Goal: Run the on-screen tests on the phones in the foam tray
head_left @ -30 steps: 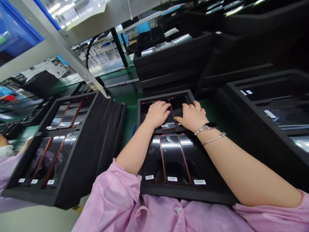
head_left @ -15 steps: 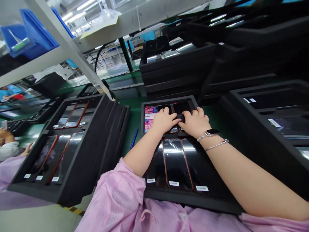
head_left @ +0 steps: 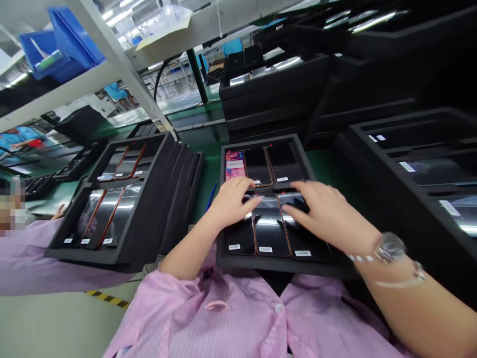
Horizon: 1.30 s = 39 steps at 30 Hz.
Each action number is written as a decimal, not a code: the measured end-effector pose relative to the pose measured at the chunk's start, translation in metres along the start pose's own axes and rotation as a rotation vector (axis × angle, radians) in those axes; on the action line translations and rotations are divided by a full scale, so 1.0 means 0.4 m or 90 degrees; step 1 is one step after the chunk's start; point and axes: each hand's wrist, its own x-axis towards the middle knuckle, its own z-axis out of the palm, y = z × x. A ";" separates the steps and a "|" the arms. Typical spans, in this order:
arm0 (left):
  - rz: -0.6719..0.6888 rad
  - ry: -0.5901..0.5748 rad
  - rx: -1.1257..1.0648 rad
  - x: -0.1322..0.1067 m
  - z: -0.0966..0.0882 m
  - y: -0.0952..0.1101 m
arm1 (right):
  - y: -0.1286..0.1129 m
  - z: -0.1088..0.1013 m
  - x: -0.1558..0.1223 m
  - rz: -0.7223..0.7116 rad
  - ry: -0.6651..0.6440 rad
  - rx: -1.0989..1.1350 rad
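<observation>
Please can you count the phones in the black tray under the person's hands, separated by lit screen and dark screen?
Black foam tray:
Phone with lit screen: 1
Phones with dark screen: 5
Total: 6

The left hand [head_left: 231,201] and right hand [head_left: 320,204] have moved down from the upper row of phones [head_left: 257,166] in the tray [head_left: 286,140] to the lower row [head_left: 270,233], now spread over its outer phones. The upper row lies uncovered, its left phone [head_left: 234,165] lit with a colourful screen. The right wrist has turned, bringing the watch's [head_left: 389,247] silver case into view.
</observation>
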 end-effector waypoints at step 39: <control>-0.005 -0.233 0.125 0.036 0.138 0.114 | -0.056 -0.060 0.238 0.081 -0.071 -0.077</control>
